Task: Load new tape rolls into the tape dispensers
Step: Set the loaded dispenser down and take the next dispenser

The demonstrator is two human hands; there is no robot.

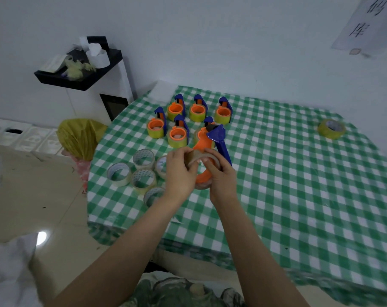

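Head view. Both hands were raised above a green-and-white checked cloth surface (pixel 299 196) near frame centre. The left hand (pixel 179 171) had its fingers curled on the nine o'clock edge of a brownish translucent tape roll (pixel 207 157), thumb on top. The right hand (pixel 221 176) gripped the same roll from three o'clock, fingers wrapped over its rim. The roll sat against the orange hub of an orange-and-blue plastic tape dispenser (pixel 219 138), whose blue head pointed towards twelve o'clock; whether the roll was fully seated could not be told. At twelve o'clock from the hands stood a cluster of blue-and-orange dispensers carrying yellowish rolls (pixel 178 135). At nine o'clock lay a group of loose clear tape rolls (pixel 144 187), flat on the cloth. One yellowish roll (pixel 331 128) lay well apart at two o'clock.
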